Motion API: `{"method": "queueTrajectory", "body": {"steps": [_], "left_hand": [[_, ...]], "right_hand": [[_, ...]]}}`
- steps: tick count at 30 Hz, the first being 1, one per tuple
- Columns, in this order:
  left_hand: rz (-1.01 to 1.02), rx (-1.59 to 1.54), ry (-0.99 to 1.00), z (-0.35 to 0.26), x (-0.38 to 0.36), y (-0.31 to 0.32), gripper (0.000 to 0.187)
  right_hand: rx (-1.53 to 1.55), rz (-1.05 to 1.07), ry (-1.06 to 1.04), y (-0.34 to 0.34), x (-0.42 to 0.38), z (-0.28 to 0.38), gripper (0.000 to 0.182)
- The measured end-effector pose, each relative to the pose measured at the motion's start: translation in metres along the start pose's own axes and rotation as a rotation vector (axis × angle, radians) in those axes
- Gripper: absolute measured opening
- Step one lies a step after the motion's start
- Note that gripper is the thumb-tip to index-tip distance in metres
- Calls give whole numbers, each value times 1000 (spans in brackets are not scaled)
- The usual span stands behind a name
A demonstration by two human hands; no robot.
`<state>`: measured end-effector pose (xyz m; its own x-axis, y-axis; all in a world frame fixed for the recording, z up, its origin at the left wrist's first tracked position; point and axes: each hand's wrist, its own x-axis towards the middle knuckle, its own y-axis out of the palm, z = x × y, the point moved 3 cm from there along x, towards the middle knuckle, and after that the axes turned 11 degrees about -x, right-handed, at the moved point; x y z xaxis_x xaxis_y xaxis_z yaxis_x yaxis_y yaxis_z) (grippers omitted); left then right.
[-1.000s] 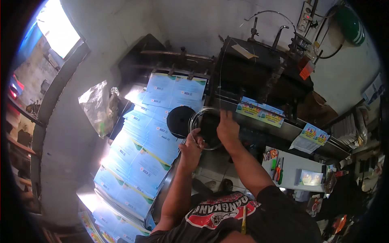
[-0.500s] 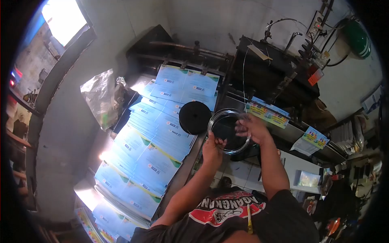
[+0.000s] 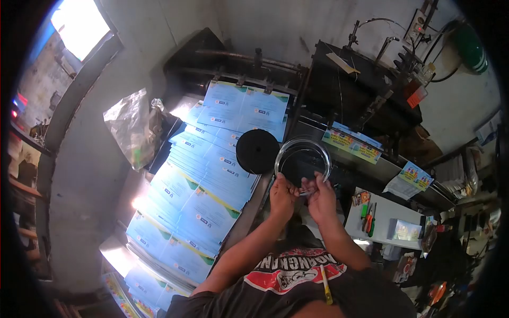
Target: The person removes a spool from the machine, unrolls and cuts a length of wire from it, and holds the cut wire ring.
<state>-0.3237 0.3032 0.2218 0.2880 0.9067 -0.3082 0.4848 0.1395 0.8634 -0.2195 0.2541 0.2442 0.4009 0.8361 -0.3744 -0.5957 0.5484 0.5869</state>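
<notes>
Both of my hands hold a round coil of shiny wire (image 3: 303, 142) in front of my chest. My left hand (image 3: 282, 199) is closed on its lower left rim. On the lower right, my right hand (image 3: 321, 197) grips the same ring with fingers and thumb. Left of the coil and close to its rim is a black disc (image 3: 257, 151), resting at the edge of the blue printed sheets (image 3: 196, 206). A thin strand (image 3: 340, 98) hangs from the dark machine above; where its lower end goes is hard to make out.
The dark machine (image 3: 360, 79) stands ahead on the right, with colourful printed cards (image 3: 350, 146) along its front. A crumpled plastic bag (image 3: 127, 127) lies at left. Tools with coloured handles (image 3: 369, 218) lie on a white surface at lower right.
My right hand has moved down from the coil's upper right side to its lower rim, near my left hand. The tools at lower right have come into view.
</notes>
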Motion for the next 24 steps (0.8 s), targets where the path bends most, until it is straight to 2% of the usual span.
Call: {"method": "queueTrajectory", "body": {"steps": [1, 2, 3, 5, 6, 7, 9, 13, 15, 17, 19, 20, 22, 23, 24], "left_hand": [[-28, -88, -71, 7, 4, -2, 41], [-57, -176, -141, 13, 9, -4, 40], [-60, -176, -132, 12, 10, 0, 40], [-172, -165, -268, 15, 9, 5, 35], [-181, -169, -254, 18, 12, 0, 35], [-43, 43, -168, 16, 13, -6, 32], [85, 267, -71, 7, 8, -20, 35], [4, 797, -586, -73, -35, 12, 31], [-50, 1137, -351, -111, -28, 40, 37], [10, 1424, 237, -145, 7, 63, 49], [154, 1127, 447, -147, 55, 75, 53], [151, 1137, 454, -147, 71, 77, 53], [211, 938, 92, -139, 97, 83, 51], [215, 946, 85, -141, 106, 86, 51], [158, 906, -73, -140, 113, 86, 45]], "right_hand": [[-77, -18, -83, 5, 10, 7, 20], [-72, -13, -80, 6, 16, 13, 20], [-45, 44, -66, 7, 21, 22, 19], [-17, 111, -38, 8, 30, 35, 18], [-27, 152, -7, 8, 34, 41, 19], [-33, 193, 24, 6, 39, 45, 19], [7, 252, 75, -7, 51, 51, 19], [-9, 448, 152, -7, 76, 66, 22], [-24, 484, 168, 9, 90, 71, 23], [-71, 516, 212, 18, 100, 77, 24], [-94, 731, 194, 38, 113, 85, 25], [-85, 740, 195, 45, 119, 89, 25], [-130, 823, 254, 58, 130, 94, 25], [-120, 818, 251, 64, 136, 95, 25], [-249, 771, 285, 70, 144, 93, 24]]}}
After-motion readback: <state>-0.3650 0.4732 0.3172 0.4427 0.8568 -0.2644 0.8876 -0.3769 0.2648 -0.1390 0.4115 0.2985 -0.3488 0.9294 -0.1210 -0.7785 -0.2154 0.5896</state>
